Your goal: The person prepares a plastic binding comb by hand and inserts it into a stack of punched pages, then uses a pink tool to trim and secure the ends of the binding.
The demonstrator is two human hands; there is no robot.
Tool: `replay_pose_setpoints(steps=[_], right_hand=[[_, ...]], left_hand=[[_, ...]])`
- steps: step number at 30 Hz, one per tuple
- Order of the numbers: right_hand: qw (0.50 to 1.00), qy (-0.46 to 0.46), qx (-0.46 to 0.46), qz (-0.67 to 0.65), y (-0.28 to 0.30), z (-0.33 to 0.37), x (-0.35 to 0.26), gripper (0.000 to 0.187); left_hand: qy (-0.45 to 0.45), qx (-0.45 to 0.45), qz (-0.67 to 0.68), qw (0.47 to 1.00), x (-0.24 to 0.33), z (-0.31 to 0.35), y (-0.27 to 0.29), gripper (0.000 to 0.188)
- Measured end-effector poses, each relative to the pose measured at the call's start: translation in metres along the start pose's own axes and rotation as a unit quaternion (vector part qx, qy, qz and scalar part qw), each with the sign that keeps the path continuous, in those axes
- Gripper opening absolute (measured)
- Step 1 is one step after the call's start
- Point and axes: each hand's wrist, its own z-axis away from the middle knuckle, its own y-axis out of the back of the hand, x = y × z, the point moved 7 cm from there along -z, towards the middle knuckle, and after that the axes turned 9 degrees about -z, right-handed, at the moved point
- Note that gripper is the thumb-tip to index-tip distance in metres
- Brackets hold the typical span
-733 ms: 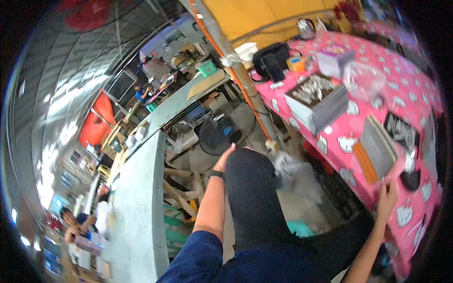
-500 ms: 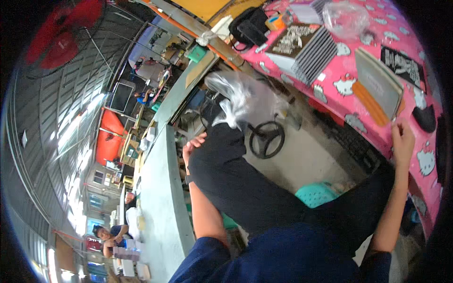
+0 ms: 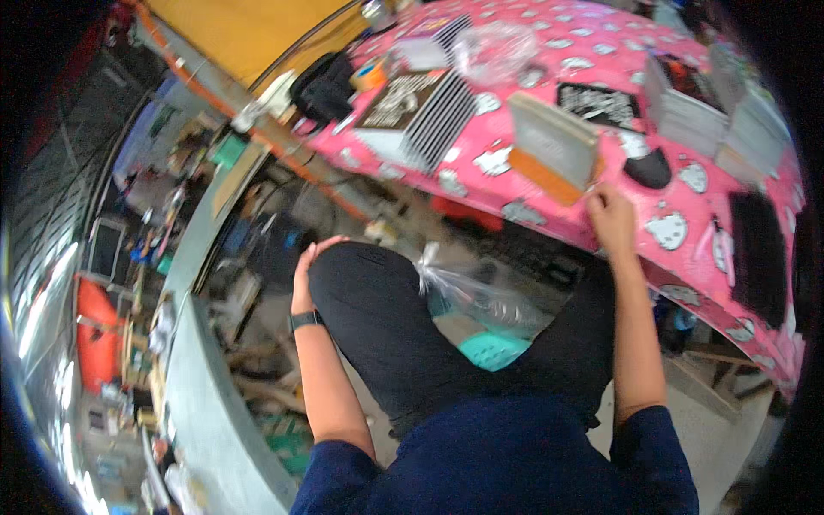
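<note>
The right hand [image 3: 611,219], earlier raised at the frame's right edge, is now resting curled on the pink bench [image 3: 687,232] edge beside the orange-edged stack [image 3: 554,150], holding nothing. The left hand [image 3: 307,266] is staying flat and open against the knee [image 3: 365,283], left of centre.

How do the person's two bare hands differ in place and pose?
The left hand rests on the black-trousered knee, away from the pink patterned table; the right hand reaches up to that table's edge. The left wrist wears a dark band; the right shows none. Both are bare and hold nothing visible.
</note>
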Motion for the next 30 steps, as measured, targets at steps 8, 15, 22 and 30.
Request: replay_pose_setpoints(steps=[8, 15, 22, 30], right_hand=[[0.994, -0.103, 0.043, -0.009, 0.025, -0.004, 0.000, 0.024], [0.991, -0.099, 0.077, -0.038, 0.023, -0.004, -0.016, 0.027], [0.965, -0.134, 0.183, -0.129, 0.025, -0.002, -0.012, 0.038], [0.994, -0.041, 0.057, -0.081, 0.009, -0.026, -0.030, 0.048]], left_hand=[[-0.046, -0.057, -0.091, 0.993, -0.052, -0.075, -0.131, 0.028], [-0.202, -0.042, -0.107, 0.973, -0.009, -0.147, -0.224, 0.031], [-0.202, 0.010, -0.085, 0.976, -0.041, -0.220, -0.270, 0.060], [-0.132, -0.173, -0.095, 0.972, -0.075, -0.241, -0.284, 0.032]])
